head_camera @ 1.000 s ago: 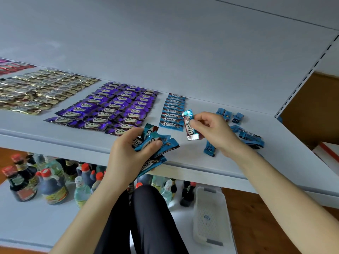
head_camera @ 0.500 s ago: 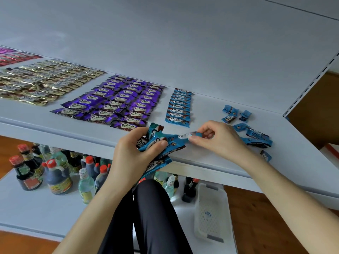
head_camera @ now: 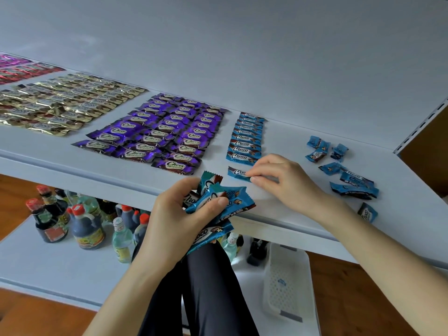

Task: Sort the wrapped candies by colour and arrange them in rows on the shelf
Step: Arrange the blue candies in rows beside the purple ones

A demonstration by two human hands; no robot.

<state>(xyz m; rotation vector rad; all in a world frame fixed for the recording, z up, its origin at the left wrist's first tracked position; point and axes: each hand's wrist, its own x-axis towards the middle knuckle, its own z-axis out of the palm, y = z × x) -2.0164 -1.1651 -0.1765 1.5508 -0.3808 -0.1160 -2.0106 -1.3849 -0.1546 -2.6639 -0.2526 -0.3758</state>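
Left hand (head_camera: 174,221) gripped a fanned bunch of blue candies (head_camera: 225,197) over the front edge of the shelf (head_camera: 291,132), with the thumb pressed on top of the wrappers. Right hand (head_camera: 286,175) pinched the right end of a single blue candy (head_camera: 236,171) between thumb and forefinger. That candy lay flat on the shelf, just in front of the blue row (head_camera: 247,141) and in line with it, with a small gap to the row's nearest piece.

Blue row: one column running front to back, wrappers overlapping. To its left were purple candies (head_camera: 164,134) in three columns, then gold candies (head_camera: 63,105) in rows. Red and pink candies (head_camera: 21,69) sat at the far left, partly cut off by the frame.

Loose blue candies (head_camera: 351,180) lay scattered on the shelf to the right of the right hand, some small, some long.

Lower shelf: dark bottles (head_camera: 82,224) with red caps; a white basket (head_camera: 288,280) to their right.
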